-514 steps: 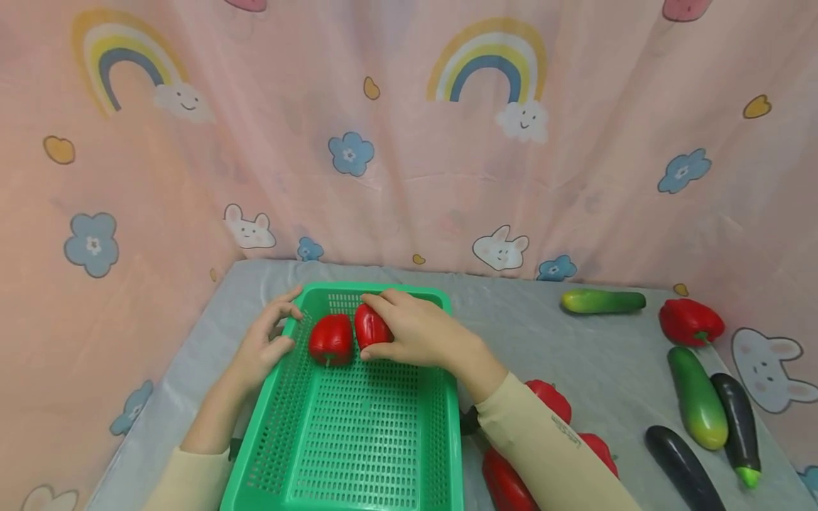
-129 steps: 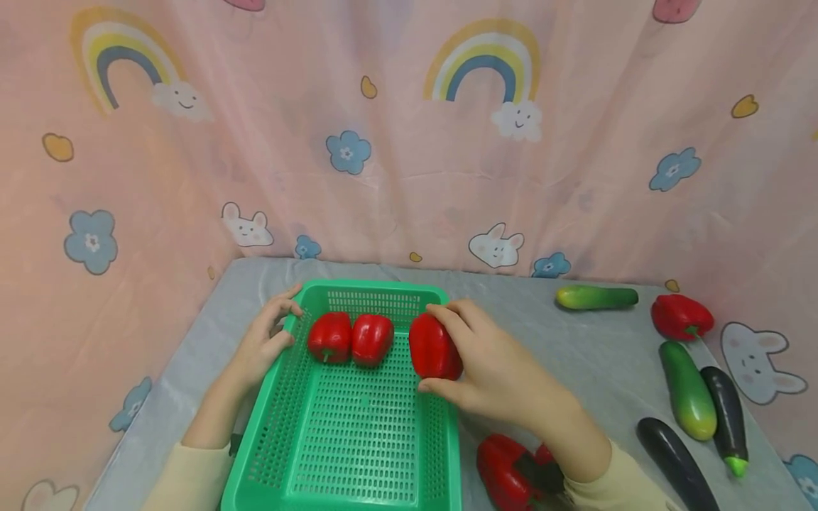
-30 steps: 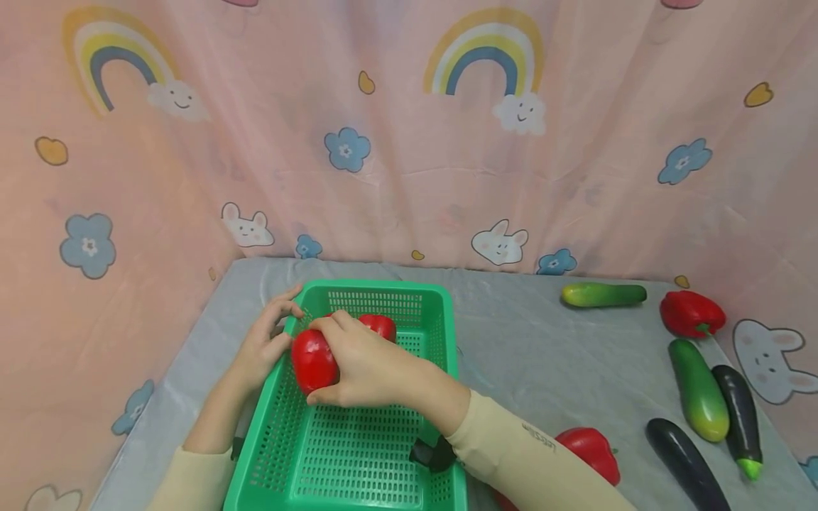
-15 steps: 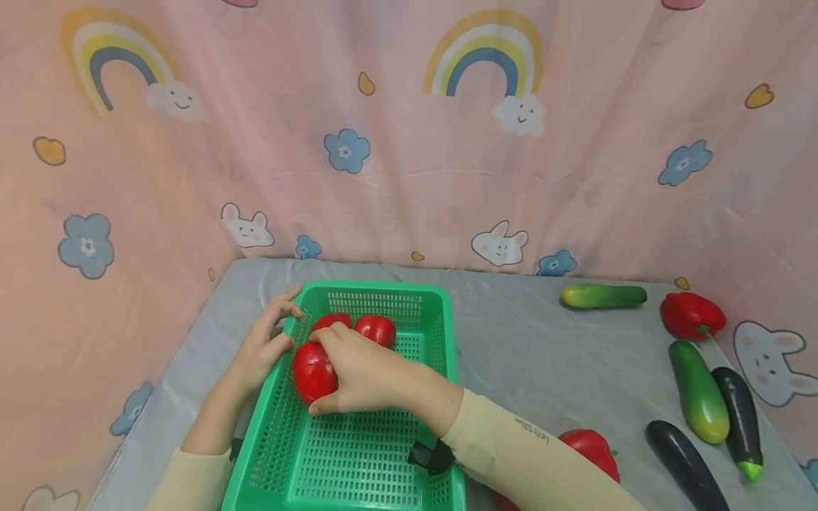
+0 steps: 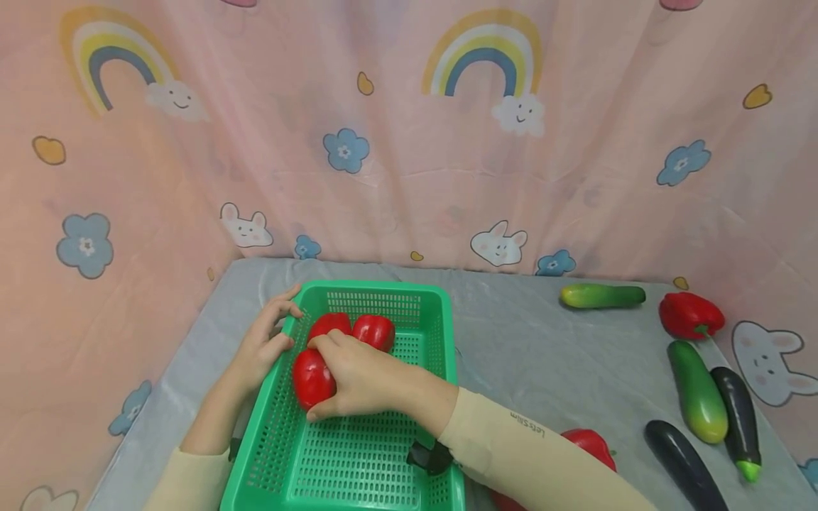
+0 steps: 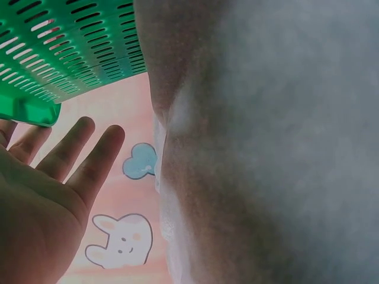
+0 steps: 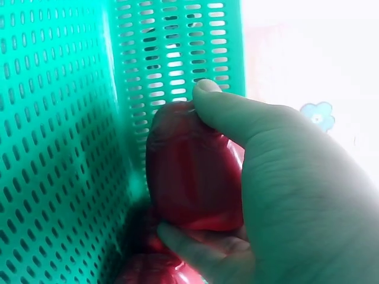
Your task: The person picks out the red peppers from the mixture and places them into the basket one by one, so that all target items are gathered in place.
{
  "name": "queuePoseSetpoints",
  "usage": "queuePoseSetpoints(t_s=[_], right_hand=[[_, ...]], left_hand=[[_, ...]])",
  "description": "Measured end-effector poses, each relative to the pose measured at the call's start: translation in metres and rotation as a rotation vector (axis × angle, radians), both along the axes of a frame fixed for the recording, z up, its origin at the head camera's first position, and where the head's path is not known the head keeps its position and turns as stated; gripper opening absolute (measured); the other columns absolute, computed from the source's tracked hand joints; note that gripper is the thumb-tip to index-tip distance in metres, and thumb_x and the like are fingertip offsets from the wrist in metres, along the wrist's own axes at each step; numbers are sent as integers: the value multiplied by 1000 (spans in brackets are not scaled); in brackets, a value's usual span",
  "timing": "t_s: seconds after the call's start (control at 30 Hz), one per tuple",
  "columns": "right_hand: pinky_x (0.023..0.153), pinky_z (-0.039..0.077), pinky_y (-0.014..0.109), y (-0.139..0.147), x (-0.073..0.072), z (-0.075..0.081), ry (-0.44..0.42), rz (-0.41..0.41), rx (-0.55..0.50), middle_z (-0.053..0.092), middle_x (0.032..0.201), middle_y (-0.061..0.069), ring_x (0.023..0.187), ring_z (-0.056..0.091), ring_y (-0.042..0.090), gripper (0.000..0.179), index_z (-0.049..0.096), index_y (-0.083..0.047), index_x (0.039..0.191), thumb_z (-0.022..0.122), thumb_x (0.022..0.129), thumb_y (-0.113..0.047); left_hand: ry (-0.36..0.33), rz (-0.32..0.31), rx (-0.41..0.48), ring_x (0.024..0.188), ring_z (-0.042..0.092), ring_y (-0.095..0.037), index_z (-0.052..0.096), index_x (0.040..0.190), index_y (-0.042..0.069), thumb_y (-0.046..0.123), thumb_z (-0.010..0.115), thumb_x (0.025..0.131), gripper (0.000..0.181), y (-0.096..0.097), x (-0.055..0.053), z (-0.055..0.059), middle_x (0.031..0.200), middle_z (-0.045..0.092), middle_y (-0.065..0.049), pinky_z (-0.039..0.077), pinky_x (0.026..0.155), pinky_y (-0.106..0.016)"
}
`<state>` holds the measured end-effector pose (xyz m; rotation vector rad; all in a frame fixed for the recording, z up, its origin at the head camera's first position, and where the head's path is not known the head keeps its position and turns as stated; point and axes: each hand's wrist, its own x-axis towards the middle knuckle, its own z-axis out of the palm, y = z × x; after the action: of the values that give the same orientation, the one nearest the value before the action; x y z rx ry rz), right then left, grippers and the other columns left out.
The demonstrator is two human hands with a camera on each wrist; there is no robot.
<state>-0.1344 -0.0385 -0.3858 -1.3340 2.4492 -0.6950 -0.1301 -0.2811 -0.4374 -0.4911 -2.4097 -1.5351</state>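
Note:
My right hand (image 5: 361,380) grips a red bell pepper (image 5: 313,380) inside the green basket (image 5: 451,397), near its left wall. Two more red bell peppers lie just behind it: a left one (image 5: 329,324), partly hidden by my fingers, and a right one (image 5: 375,331). The right wrist view has the held bell pepper (image 7: 192,171) between thumb and fingers, close to the slotted wall. My left hand (image 5: 265,344) rests at the basket's left rim. In the left wrist view its fingers (image 6: 95,160) are extended, some with their tips at the rim.
On the grey tablecloth (image 5: 511,348) at right are a green-yellow zucchini (image 5: 602,296), a red bell pepper (image 5: 690,316), a larger green zucchini (image 5: 698,392) and two eggplants, one near (image 5: 685,465) and one far right (image 5: 736,422). Another bell pepper (image 5: 591,446) lies partly behind my right sleeve.
Since the earliest frame, a second bell pepper has been let go beside the first, and my right hand has carried a third across. Lately it has sunk slightly toward the near side; the left hand stays.

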Motion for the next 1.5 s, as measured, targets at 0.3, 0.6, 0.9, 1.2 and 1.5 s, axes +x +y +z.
queuePoseSetpoints(t_s=[0.3,0.6,0.9,1.2,1.5], right_hand=[[91,59,31,1,1,-3,-26,6,20,57,140,-2,123,58,11,96,47,-17,156,93,81,-56],[98,58,34,-2,1,-7,-33,37,51,57,146,2,127,59,14,104,42,-17,163,91,82,-60],[95,59,33,-3,2,-8,-9,39,95,59,141,2,123,61,14,101,47,-16,160,93,80,-58],[97,57,28,-3,5,-14,113,89,158,58,137,4,117,62,12,103,44,-12,162,88,83,-62],[98,58,30,2,6,-13,157,126,194,54,145,6,123,60,13,104,36,-11,167,86,88,-56]], left_hand=[[-22,-2,1,137,53,-40,57,119,1,-6,48,86,35,2,1,1,173,40,-15,42,103,-75],[-45,14,-29,137,51,-36,57,120,4,-6,47,88,35,1,3,2,174,38,-13,44,101,-69],[-38,8,-20,136,51,-35,56,120,3,-6,46,88,35,2,3,2,174,38,-14,44,99,-70],[-45,-3,-37,137,51,-38,56,120,3,-5,46,88,35,0,2,-1,174,37,-13,43,101,-75],[-34,-3,-41,138,51,-39,56,120,3,-6,47,87,36,-1,1,-1,174,37,-14,40,103,-78]])
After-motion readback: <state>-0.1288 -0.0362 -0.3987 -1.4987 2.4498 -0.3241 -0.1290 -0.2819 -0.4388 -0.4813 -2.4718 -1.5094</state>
